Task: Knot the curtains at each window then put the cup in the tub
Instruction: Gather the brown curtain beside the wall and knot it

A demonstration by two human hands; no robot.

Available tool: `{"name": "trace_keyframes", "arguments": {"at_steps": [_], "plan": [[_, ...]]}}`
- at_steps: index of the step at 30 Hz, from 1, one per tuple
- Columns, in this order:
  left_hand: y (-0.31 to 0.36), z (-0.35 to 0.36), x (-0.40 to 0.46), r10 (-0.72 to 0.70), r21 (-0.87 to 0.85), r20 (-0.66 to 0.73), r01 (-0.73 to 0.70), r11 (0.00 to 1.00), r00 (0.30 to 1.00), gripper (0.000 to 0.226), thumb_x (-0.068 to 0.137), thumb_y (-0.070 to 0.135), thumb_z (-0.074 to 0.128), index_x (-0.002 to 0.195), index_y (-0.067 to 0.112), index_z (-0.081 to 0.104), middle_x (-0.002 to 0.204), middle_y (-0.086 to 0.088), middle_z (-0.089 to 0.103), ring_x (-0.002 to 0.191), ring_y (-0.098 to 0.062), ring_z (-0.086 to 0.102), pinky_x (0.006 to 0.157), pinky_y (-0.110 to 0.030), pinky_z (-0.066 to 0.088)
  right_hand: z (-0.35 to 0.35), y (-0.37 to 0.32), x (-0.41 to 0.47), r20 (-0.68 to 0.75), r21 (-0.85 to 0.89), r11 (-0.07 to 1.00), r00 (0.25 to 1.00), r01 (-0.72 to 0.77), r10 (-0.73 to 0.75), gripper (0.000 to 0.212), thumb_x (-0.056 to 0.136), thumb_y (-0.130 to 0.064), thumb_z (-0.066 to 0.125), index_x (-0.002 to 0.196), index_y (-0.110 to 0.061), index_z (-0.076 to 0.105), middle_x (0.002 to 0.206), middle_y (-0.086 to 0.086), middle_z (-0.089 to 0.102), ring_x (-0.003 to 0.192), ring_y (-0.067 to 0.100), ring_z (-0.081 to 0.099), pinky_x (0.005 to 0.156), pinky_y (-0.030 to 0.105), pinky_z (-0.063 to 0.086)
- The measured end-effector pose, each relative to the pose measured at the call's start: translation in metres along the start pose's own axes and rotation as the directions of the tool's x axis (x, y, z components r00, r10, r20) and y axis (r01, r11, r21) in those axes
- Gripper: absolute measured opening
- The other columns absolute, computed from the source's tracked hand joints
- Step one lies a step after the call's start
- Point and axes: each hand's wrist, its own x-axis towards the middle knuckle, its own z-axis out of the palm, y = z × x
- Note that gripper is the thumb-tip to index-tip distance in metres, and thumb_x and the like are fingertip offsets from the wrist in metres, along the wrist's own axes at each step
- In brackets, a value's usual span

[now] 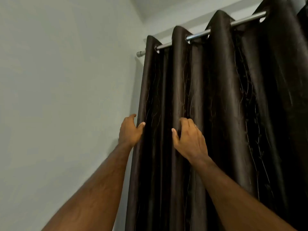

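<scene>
A dark brown curtain (pixel 221 100) hangs in deep folds from a silver rod (pixel 198 35) by eyelets. My left hand (pixel 130 130) grips the curtain's outer left edge, thumb on the front and fingers behind the fabric. My right hand (pixel 189 139) holds the second fold, fingers curled round it and thumb on its left side; a ring shows on one finger. Both arms reach up from the bottom of the frame. No cup or tub is in view.
A plain pale wall (pixel 66 97) fills the left side. The rod's end cap (pixel 140 53) sticks out just left of the curtain. More dark fabric continues at the far right edge.
</scene>
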Motion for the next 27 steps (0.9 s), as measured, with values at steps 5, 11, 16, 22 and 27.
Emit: {"name": "trace_keyframes", "arguments": {"at_steps": [5, 11, 16, 22, 27], "plan": [[0.022, 0.002, 0.056, 0.009, 0.012, -0.017, -0.009, 1.0, 1.0, 0.067, 0.098, 0.04, 0.063, 0.154, 0.015, 0.035, 0.154, -0.012, 0.046, 0.14, -0.033, 0.046, 0.111, -0.049, 0.04, -0.009, -0.002, 0.056, -0.115, -0.011, 1.0, 0.993, 0.016, -0.018, 0.048, 0.098, -0.047, 0.056, 0.132, -0.014, 0.048, 0.12, 0.003, 0.057, 0.1, 0.016, 0.061, 0.08, 0.025, 0.052], [0.015, 0.012, 0.097, -0.098, 0.024, 0.039, 0.097, 0.995, 0.994, 0.07, 0.097, 0.041, 0.063, 0.153, 0.014, 0.033, 0.145, -0.017, 0.053, 0.13, -0.038, 0.053, 0.107, -0.054, 0.045, -0.014, -0.015, 0.104, -0.044, -0.015, 0.981, 0.98, -0.193, 0.192, 0.064, 0.093, -0.054, 0.061, 0.137, -0.011, 0.041, 0.125, 0.008, 0.058, 0.112, 0.028, 0.062, 0.089, 0.039, 0.057], [0.0, 0.034, 0.107, -0.09, -0.08, 0.041, 0.093, 0.992, 0.995, 0.059, 0.097, 0.032, 0.064, 0.149, 0.015, 0.044, 0.133, -0.017, 0.063, 0.123, -0.036, 0.059, 0.107, -0.051, 0.046, -0.006, -0.015, 0.114, 0.028, -0.067, 0.96, 0.961, -0.272, 0.275, 0.071, 0.089, -0.054, 0.067, 0.138, -0.012, 0.038, 0.127, 0.009, 0.057, 0.117, 0.029, 0.06, 0.092, 0.041, 0.056], [0.018, 0.062, 0.101, 0.182, -0.22, 0.041, -0.169, 0.961, 0.982, 0.018, 0.091, 0.012, 0.064, 0.101, 0.017, 0.079, 0.064, 0.001, 0.067, 0.065, -0.018, 0.066, 0.075, -0.033, 0.058, 0.001, -0.002, 0.116, 0.112, -0.008, 0.954, 0.948, -0.3, 0.3, 0.046, 0.093, -0.021, 0.066, 0.132, -0.013, 0.044, 0.113, 0.008, 0.061, 0.098, 0.025, 0.064, 0.081, 0.037, 0.06], [0.073, 0.099, 0.084, 0.382, -0.449, 0.056, -0.318, 0.835, 0.923, 0.023, 0.091, 0.01, 0.066, 0.108, 0.02, 0.078, 0.09, 0.009, 0.078, 0.082, -0.004, 0.07, 0.083, -0.024, 0.056, -0.006, 0.022, 0.113, -0.008, 0.041, 0.932, 0.932, -0.361, 0.361, 0.025, 0.089, -0.016, 0.052, 0.113, -0.015, 0.06, 0.102, 0.008, 0.065, 0.089, 0.027, 0.064, 0.078, 0.041, 0.06]]}}
